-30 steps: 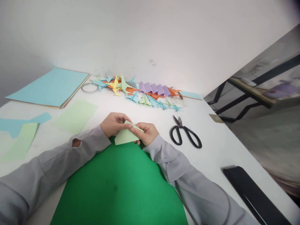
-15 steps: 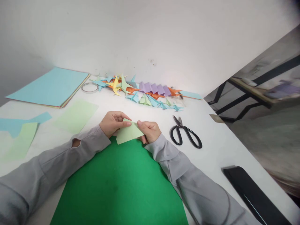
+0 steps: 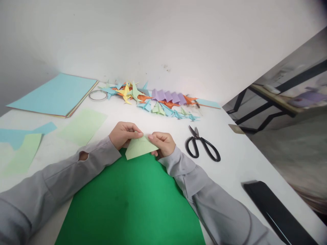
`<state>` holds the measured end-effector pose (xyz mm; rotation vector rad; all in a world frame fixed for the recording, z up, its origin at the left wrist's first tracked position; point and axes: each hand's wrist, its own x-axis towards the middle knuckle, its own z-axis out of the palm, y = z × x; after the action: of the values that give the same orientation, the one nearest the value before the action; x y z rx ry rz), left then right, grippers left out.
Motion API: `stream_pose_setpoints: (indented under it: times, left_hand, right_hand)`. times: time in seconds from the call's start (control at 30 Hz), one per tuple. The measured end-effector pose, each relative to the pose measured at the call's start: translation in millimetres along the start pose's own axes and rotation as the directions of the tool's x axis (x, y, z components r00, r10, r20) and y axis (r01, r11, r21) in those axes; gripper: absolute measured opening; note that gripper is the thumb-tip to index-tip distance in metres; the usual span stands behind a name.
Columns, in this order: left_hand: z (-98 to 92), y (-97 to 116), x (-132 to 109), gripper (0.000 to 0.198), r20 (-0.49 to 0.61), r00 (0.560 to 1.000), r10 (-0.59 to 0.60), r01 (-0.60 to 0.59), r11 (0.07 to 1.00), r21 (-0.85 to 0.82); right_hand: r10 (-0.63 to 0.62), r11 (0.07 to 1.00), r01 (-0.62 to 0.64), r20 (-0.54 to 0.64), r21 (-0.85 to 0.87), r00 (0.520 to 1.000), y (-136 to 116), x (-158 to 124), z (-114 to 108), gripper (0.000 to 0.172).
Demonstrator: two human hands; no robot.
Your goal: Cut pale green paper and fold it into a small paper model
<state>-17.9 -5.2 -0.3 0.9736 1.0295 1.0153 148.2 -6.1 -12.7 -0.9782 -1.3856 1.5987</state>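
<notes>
A folded piece of pale green paper (image 3: 140,147) is held up between both hands, above the far end of a green sheet (image 3: 130,200). My left hand (image 3: 123,134) pinches its upper left edge between thumb and fingers. On the other side, my right hand (image 3: 165,143) grips the right corner, thumb on top. The fingers behind the paper are partly hidden. Black-handled scissors (image 3: 203,144) lie with blades slightly apart to the right of my right hand. A flat pale green sheet (image 3: 83,126) rests to the left of my left hand.
Along the wall lie several folded paper figures (image 3: 134,92) and a purple pleated paper strip (image 3: 168,97). A tape roll (image 3: 98,95) sits beside a stack of coloured paper (image 3: 56,93). Paper offcuts (image 3: 25,153) are at left, a black object (image 3: 276,211) at lower right.
The pale green paper has shifted and tilted slightly, its lower left corner now a little lower and further left. My fingertips have moved slightly along its top edge.
</notes>
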Motion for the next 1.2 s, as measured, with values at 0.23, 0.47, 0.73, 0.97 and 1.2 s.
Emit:
stream_pose_setpoints:
  times: [0.23,0.47,0.73,0.97,1.2]
  left_hand:
    - [1.4,-0.6,-1.4,0.027,-0.030,0.999,-0.023,0.024,0.999,0.038]
    - [0.7,2.3,-1.6,0.027,0.095,0.977,0.190,-0.211,0.925,0.315]
    - [1.9,2.6,-2.2,0.028,0.193,0.970,0.151,-0.204,0.934,0.294]
    - [3.1,4.9,-2.5,0.028,0.233,0.967,0.105,-0.177,0.932,0.315]
    - [2.8,0.7,-1.2,0.037,0.269,0.950,0.157,-0.247,0.905,0.345]
  right_hand:
    - [-0.045,0.998,0.047,-0.053,0.036,0.998,6.6,2.9,0.5,0.038]
    - [-0.004,0.998,0.014,0.151,-0.064,0.989,2.5,1.8,-3.1,0.042]
    - [-0.066,0.959,0.114,0.187,-0.258,0.980,4.1,0.0,6.1,0.050]
    - [-0.089,0.955,0.128,0.152,-0.267,0.984,1.3,-3.6,7.8,0.047]
    - [-0.064,0.963,0.092,0.119,-0.254,0.991,2.5,-4.3,10.7,0.050]
